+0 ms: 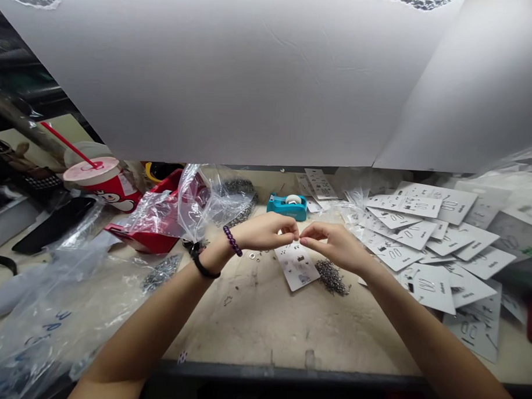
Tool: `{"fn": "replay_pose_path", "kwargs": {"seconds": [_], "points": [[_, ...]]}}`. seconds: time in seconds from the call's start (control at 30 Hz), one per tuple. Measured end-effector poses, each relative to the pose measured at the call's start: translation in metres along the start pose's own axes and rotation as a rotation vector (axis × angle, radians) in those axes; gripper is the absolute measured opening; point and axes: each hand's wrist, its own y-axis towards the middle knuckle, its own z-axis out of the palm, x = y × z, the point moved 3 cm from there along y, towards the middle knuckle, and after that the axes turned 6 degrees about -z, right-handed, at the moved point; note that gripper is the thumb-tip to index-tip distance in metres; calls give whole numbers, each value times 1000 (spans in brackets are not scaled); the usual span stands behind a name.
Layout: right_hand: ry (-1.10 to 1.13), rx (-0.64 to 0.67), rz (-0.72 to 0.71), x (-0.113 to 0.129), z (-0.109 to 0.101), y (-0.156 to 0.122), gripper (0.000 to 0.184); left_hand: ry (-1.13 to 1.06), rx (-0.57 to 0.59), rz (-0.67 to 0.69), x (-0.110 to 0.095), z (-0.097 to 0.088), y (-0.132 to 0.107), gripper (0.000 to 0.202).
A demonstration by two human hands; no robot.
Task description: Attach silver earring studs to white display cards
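Over the middle of the table, my left hand [271,230] and my right hand [329,242] meet with their fingertips almost touching. Both are pinched closed; whatever sits between the fingers is too small to make out. Below them lies a white printed card [297,269] with tiny pieces on it. A heap of small metal pieces [332,277] is on the table just right of the card, under my right hand. Several small rings [253,256] lie loose to the card's left.
A teal tape dispenser [288,206] stands behind my hands. Many white earring cards [426,240] are piled at right. To the left are a red bin [142,240], plastic bags [70,309], a red cup [103,185] and a phone [53,222]. White board [244,76] hangs above.
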Motion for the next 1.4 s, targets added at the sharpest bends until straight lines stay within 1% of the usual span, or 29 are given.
{"fn": "replay_pose_path", "kwargs": {"seconds": [0.1,0.17,0.23,0.3,0.33,0.37,0.5,0.57,0.63,0.7,0.77,0.83,0.93,1.03,1.1,1.2,1.33,1.4], "points": [[-7,-79,40,-7,0,-6,17,-79,-15,-18,4,3,1,25],[-10,-165,75,-12,0,-10,17,-116,-66,-67,9,4,2,29],[-2,-254,108,-18,1,-14,18,-109,-183,-155,17,6,3,32],[48,-328,145,-23,3,-18,20,-44,-328,-246,26,8,4,34],[82,-350,160,-25,4,-20,21,0,-370,-281,30,11,4,35],[117,-353,170,-27,6,-22,22,37,-369,-305,34,14,6,36],[153,-306,157,-30,11,-27,22,81,-213,-352,48,28,14,38],[140,-319,125,-30,11,-28,20,71,-191,-360,51,29,17,37],[122,-352,73,-29,11,-28,16,24,-204,-359,50,28,17,36],[119,-377,28,-26,11,-28,14,-158,-212,-333,46,28,14,33],[127,-389,11,-23,12,-30,13,-446,-203,-323,40,32,7,29],[114,-412,4,-21,13,-31,11,-692,-202,-353,35,40,0,24],[16,-445,-52,-17,15,-33,9,-912,-243,-400,31,56,-7,18],[-110,-429,-124,-18,18,-33,8,-1036,-235,-367,28,69,-9,18],[-150,-401,-133,-20,20,-32,9,-1079,-249,-323,27,73,-9,24],[-158,-368,-114,-24,22,-31,14,-1121,-287,-292,27,74,-9,34],[-125,-342,-120,-25,25,-31,21,-1153,-278,-313,26,75,-9,40],[-118,-331,-137,-25,26,-31,22,-1157,-267,-298,25,77,-9,44]]}}
